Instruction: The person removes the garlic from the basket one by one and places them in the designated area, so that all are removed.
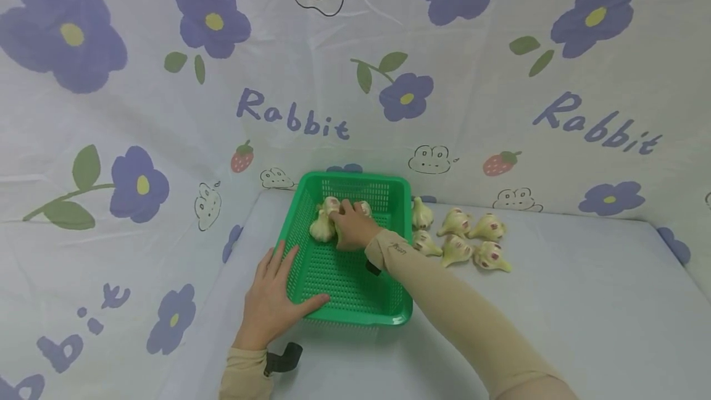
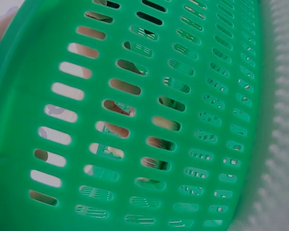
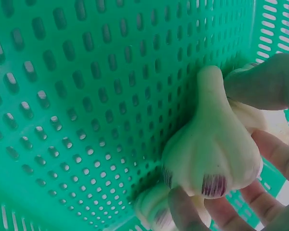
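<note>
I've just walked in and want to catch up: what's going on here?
A person's right hand grips a garlic bulb inside the green basket, where other bulbs lie. The left hand rests at the basket's near-left corner. Six more bulbs show on the table to the basket's right.

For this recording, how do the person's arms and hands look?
The left hand and right hand are bare, without gloves. The left sleeve and right sleeve are beige; the right has dark script-like lettering near its cuff. A black angular piece shows at the left wrist, a smaller black part at the right.
</note>
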The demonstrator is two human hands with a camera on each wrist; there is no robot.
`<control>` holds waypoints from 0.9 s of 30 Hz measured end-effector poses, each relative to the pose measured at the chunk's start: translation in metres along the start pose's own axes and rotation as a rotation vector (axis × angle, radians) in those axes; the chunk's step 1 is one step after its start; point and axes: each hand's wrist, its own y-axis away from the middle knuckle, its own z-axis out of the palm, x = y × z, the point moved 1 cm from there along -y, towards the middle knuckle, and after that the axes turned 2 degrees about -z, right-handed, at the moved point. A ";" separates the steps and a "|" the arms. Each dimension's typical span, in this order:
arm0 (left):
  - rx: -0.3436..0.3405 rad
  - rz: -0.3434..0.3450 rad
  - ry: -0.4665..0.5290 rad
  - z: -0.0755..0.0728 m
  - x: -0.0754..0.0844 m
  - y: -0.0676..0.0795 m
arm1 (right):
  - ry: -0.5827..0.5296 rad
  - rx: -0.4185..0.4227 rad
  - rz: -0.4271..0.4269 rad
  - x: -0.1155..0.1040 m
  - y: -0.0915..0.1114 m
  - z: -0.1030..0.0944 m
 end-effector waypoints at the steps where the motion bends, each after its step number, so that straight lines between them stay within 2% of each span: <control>1: -0.001 0.000 0.000 0.000 0.000 0.000 | -0.009 -0.003 0.004 0.000 0.000 0.001; 9: 0.002 0.006 -0.008 0.000 -0.001 0.000 | -0.094 -0.077 0.011 0.006 0.001 0.012; 20: 0.003 0.005 -0.007 -0.001 0.000 0.000 | -0.090 -0.086 0.021 0.001 0.007 0.013; 27: 0.009 0.010 -0.008 0.000 -0.001 0.000 | -0.092 -0.048 -0.007 -0.001 0.007 0.014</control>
